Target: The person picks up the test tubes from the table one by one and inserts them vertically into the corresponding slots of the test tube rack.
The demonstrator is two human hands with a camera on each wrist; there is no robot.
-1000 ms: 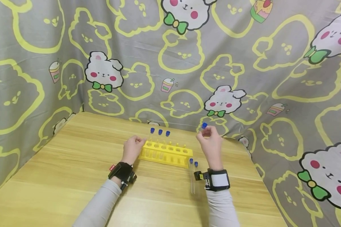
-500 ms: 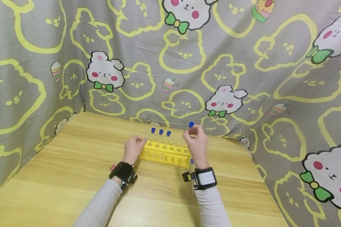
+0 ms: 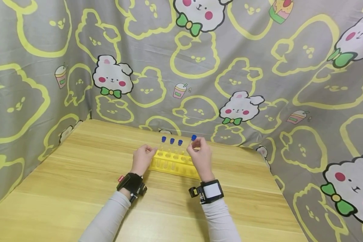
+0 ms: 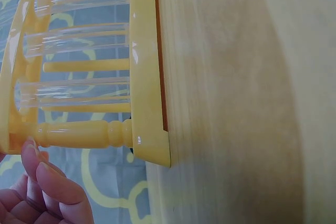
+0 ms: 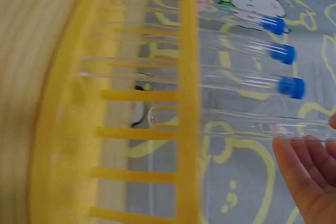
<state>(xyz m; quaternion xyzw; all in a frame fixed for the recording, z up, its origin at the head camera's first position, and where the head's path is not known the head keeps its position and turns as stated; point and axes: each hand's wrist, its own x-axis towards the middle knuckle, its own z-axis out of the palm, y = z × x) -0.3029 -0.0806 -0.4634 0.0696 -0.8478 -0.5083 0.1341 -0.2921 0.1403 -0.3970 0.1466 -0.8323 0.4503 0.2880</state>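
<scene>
From the head view, my left hand (image 3: 141, 158) steadies the left end of the yellow rack (image 3: 174, 163), fingers curled against it, while my right hand (image 3: 200, 157) pinches a blue-capped test tube (image 3: 193, 143) upright over the rack's middle. Three capped tubes (image 3: 171, 143) stand in the far-left holes, so I'd judge three done, this the fourth, with the holes to the right open; whether more tubes lie on the table (image 3: 78, 181) I can't tell. Left wrist view now: the rack's corner post (image 4: 84, 132) sits on the table edge of the base, my fingertips (image 4: 50, 182) just touching it, clear tubes (image 4: 79, 40) resting in their slots. Right wrist view: the fourth tube's (image 5: 236, 121) rounded bottom is just entering the top rail, fingers (image 5: 304, 166) pinching its upper part; three blue caps (image 5: 286, 66) line up beside it.
</scene>
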